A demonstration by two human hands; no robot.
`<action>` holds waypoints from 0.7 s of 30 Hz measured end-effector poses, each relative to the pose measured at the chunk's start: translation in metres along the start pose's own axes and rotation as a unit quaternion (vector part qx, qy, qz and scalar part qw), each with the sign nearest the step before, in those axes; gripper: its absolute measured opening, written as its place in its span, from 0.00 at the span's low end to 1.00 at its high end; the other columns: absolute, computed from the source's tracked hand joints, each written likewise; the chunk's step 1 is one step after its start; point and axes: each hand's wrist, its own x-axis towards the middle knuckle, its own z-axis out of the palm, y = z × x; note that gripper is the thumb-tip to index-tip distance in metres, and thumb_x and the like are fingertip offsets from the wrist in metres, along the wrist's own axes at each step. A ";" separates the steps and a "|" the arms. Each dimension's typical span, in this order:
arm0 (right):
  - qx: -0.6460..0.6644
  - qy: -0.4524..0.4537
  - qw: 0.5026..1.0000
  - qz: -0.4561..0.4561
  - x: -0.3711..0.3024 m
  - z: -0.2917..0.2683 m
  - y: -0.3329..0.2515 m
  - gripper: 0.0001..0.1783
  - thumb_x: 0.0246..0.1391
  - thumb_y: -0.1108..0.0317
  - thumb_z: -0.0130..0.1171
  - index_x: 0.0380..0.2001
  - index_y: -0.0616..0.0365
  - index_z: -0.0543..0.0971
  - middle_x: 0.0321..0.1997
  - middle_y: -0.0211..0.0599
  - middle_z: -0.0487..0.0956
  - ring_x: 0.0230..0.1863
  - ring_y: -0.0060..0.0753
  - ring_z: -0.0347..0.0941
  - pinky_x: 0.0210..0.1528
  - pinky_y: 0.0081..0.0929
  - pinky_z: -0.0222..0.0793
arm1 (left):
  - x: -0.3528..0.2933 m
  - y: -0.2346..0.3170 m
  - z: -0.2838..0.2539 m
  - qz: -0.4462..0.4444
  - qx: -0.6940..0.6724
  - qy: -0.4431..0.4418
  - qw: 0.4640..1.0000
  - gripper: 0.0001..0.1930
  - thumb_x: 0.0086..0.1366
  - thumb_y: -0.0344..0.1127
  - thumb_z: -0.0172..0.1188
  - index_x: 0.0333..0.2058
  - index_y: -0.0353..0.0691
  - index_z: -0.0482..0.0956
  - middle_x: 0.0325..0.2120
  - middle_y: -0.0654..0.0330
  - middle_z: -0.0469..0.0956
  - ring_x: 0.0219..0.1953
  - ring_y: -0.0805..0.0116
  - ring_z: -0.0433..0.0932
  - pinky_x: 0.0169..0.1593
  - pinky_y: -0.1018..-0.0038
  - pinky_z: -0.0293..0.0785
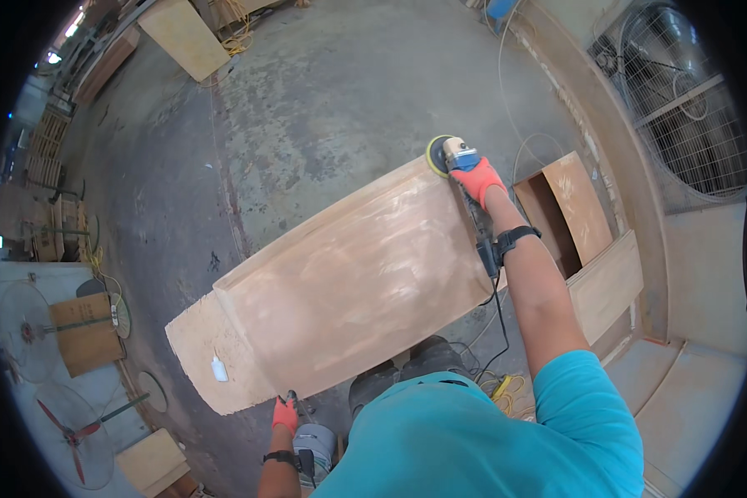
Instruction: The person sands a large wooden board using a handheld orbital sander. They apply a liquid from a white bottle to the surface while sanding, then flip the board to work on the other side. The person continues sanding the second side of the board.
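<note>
My right hand [478,179], in a red glove, is wrapped round a blue-and-black power sander [463,157] with a round yellow-rimmed disc [436,155]. The disc is at the far right corner of a large wooden panel [349,274], whose surface has pale, dusty patches. My left hand [285,412], in a red glove with dark fingertips, is at the panel's near left edge. Its fingers look apart, with nothing visible in them. A small white bottle [219,369] stands or lies on the lighter board [199,340] at the panel's left end; which, I cannot tell.
A black cord [505,332] hangs from the sander beside my right forearm. Near my left arm is a grey bucket [315,440]. An open wooden box [568,212] and a board [607,282] are at the right. Fans [75,433] stand at the left; a large caged fan [681,100] is in the right wall.
</note>
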 end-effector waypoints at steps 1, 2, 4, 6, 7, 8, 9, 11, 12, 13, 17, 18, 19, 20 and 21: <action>0.011 0.003 1.000 0.007 0.006 -0.004 0.007 0.51 0.43 0.39 0.68 0.62 0.63 0.64 0.62 0.54 0.75 0.63 0.50 0.72 0.63 0.40 0.68 | -0.001 0.004 -0.001 -0.004 0.011 -0.003 1.000 0.24 0.72 0.34 0.53 0.64 0.37 0.64 0.54 0.47 0.78 0.54 0.55 0.78 0.55 0.63 0.73; 0.008 0.010 1.000 0.015 0.012 -0.004 0.012 0.51 0.43 0.39 0.68 0.62 0.63 0.65 0.61 0.53 0.75 0.64 0.49 0.72 0.63 0.39 0.68 | -0.003 0.006 -0.002 -0.009 0.022 -0.004 1.000 0.23 0.72 0.34 0.53 0.64 0.37 0.65 0.53 0.48 0.78 0.55 0.54 0.77 0.56 0.62 0.73; 0.017 0.003 1.000 0.014 0.010 -0.001 0.006 0.51 0.43 0.39 0.68 0.62 0.63 0.65 0.62 0.53 0.75 0.64 0.49 0.72 0.63 0.39 0.68 | 0.005 -0.013 -0.001 0.031 0.046 0.023 0.998 0.22 0.72 0.34 0.53 0.62 0.37 0.67 0.53 0.47 0.78 0.55 0.53 0.77 0.56 0.62 0.73; 0.017 0.001 1.000 0.014 0.004 0.002 0.003 0.51 0.43 0.39 0.68 0.62 0.63 0.65 0.62 0.52 0.75 0.64 0.49 0.71 0.63 0.39 0.68 | 0.006 -0.021 0.002 0.039 0.045 0.028 0.998 0.22 0.72 0.35 0.53 0.62 0.36 0.67 0.53 0.46 0.78 0.56 0.52 0.77 0.57 0.61 0.72; 0.015 0.001 1.000 0.012 0.002 0.004 0.002 0.51 0.43 0.39 0.68 0.62 0.63 0.65 0.62 0.52 0.75 0.64 0.49 0.71 0.63 0.39 0.68 | 0.009 -0.024 0.005 0.027 0.031 0.023 0.999 0.22 0.72 0.35 0.54 0.62 0.36 0.67 0.54 0.45 0.78 0.56 0.51 0.77 0.57 0.61 0.72; 0.014 0.001 1.000 0.009 -0.002 0.008 -0.003 0.51 0.43 0.39 0.68 0.62 0.63 0.65 0.62 0.52 0.75 0.64 0.49 0.71 0.63 0.39 0.68 | 0.011 -0.024 0.003 0.015 0.017 0.019 1.000 0.23 0.72 0.35 0.54 0.62 0.36 0.67 0.55 0.45 0.77 0.57 0.50 0.77 0.58 0.61 0.71; 0.012 -0.010 1.000 -0.014 -0.014 0.009 -0.015 0.51 0.43 0.39 0.68 0.62 0.63 0.65 0.62 0.52 0.75 0.64 0.49 0.71 0.63 0.39 0.68 | 0.009 -0.022 0.002 0.021 0.003 0.011 1.000 0.24 0.71 0.36 0.54 0.63 0.35 0.65 0.55 0.44 0.77 0.57 0.50 0.76 0.58 0.61 0.71; 0.007 -0.035 0.998 -0.060 -0.044 0.019 -0.038 0.50 0.43 0.39 0.68 0.61 0.63 0.66 0.62 0.52 0.75 0.63 0.49 0.71 0.63 0.40 0.68 | 0.005 -0.019 -0.002 0.032 -0.025 -0.005 0.999 0.28 0.71 0.38 0.55 0.65 0.33 0.62 0.56 0.43 0.76 0.58 0.50 0.75 0.60 0.62 0.70; -0.013 -0.051 0.998 -0.043 -0.051 0.029 -0.049 0.50 0.42 0.39 0.68 0.61 0.62 0.65 0.61 0.53 0.76 0.63 0.50 0.72 0.62 0.41 0.68 | 0.009 -0.021 0.000 0.024 -0.001 -0.005 1.000 0.29 0.71 0.38 0.55 0.66 0.32 0.61 0.57 0.42 0.75 0.59 0.49 0.75 0.60 0.62 0.70; -0.008 -0.059 0.997 -0.041 -0.062 0.040 -0.061 0.50 0.42 0.39 0.68 0.61 0.62 0.65 0.60 0.53 0.76 0.63 0.51 0.72 0.62 0.41 0.68 | 0.015 -0.028 0.000 0.012 0.022 -0.002 1.000 0.30 0.71 0.39 0.55 0.66 0.30 0.60 0.57 0.41 0.75 0.59 0.49 0.75 0.60 0.62 0.70; -0.005 -0.071 0.996 -0.059 -0.097 0.073 -0.088 0.50 0.42 0.40 0.68 0.62 0.61 0.64 0.59 0.54 0.77 0.61 0.52 0.73 0.62 0.41 0.68 | 0.015 -0.014 -0.006 0.027 0.013 -0.050 0.998 0.33 0.70 0.41 0.56 0.66 0.26 0.58 0.58 0.37 0.73 0.61 0.47 0.73 0.61 0.63 0.69; -0.009 -0.075 0.994 -0.077 -0.106 0.083 -0.097 0.50 0.42 0.40 0.68 0.62 0.61 0.64 0.59 0.54 0.77 0.61 0.52 0.73 0.62 0.41 0.69 | 0.019 -0.032 -0.004 0.034 -0.007 -0.048 0.998 0.33 0.70 0.42 0.56 0.66 0.26 0.58 0.58 0.37 0.72 0.61 0.46 0.72 0.61 0.63 0.69; -0.010 -0.082 0.993 -0.087 -0.117 0.093 -0.107 0.50 0.42 0.39 0.68 0.61 0.61 0.64 0.59 0.53 0.77 0.61 0.52 0.73 0.62 0.41 0.69 | 0.029 -0.050 0.000 0.042 -0.027 -0.046 0.998 0.34 0.70 0.42 0.57 0.66 0.27 0.58 0.58 0.37 0.72 0.61 0.45 0.72 0.61 0.63 0.69; -0.014 -0.088 0.991 -0.096 -0.130 0.104 -0.118 0.50 0.42 0.39 0.68 0.61 0.61 0.64 0.59 0.53 0.77 0.61 0.52 0.73 0.62 0.41 0.69 | 0.036 -0.068 0.005 0.050 -0.047 -0.047 0.997 0.34 0.70 0.42 0.57 0.66 0.27 0.59 0.58 0.36 0.72 0.61 0.44 0.72 0.62 0.63 0.69; -0.021 -0.088 0.991 -0.099 -0.140 0.110 -0.124 0.49 0.42 0.39 0.68 0.61 0.61 0.65 0.59 0.53 0.77 0.61 0.52 0.73 0.62 0.42 0.69 | 0.030 -0.053 0.003 0.044 -0.046 -0.063 0.996 0.34 0.70 0.43 0.57 0.66 0.27 0.59 0.58 0.36 0.72 0.61 0.44 0.72 0.62 0.62 0.69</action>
